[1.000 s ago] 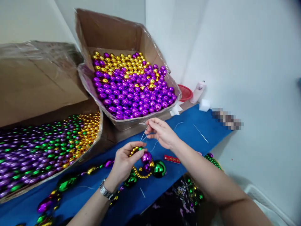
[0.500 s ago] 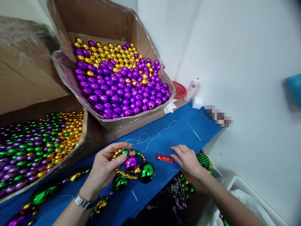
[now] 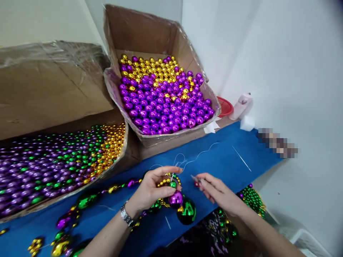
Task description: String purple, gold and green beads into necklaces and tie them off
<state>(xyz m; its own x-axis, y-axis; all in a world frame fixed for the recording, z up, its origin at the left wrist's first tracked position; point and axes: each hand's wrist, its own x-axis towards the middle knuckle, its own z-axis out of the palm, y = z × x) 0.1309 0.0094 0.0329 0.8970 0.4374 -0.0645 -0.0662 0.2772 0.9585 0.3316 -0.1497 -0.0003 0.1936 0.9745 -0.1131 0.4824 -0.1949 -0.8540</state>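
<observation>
The blue-covered bench (image 3: 227,167) runs from lower left to right of frame, with a cardboard box (image 3: 53,100) of small beads at left and a second box (image 3: 142,28) of purple and gold balls at upper centre. A bead garland (image 3: 87,201) lies along the lower left. My left hand (image 3: 151,186), low centre, pinches the strung beads around a small green bead (image 3: 173,184), with a purple ball (image 3: 176,200) and a big green ball (image 3: 187,211) hanging just below. My right hand (image 3: 218,191), just right of it, is closed on a small red tool (image 3: 197,184), its greyish tip apart from the beads. Loose thread (image 3: 206,151) curls above. I take this as finishing the thread end; the next move calls for a firm left pinch and the tip brought carefully to the thread, clear of my fingers.
</observation>
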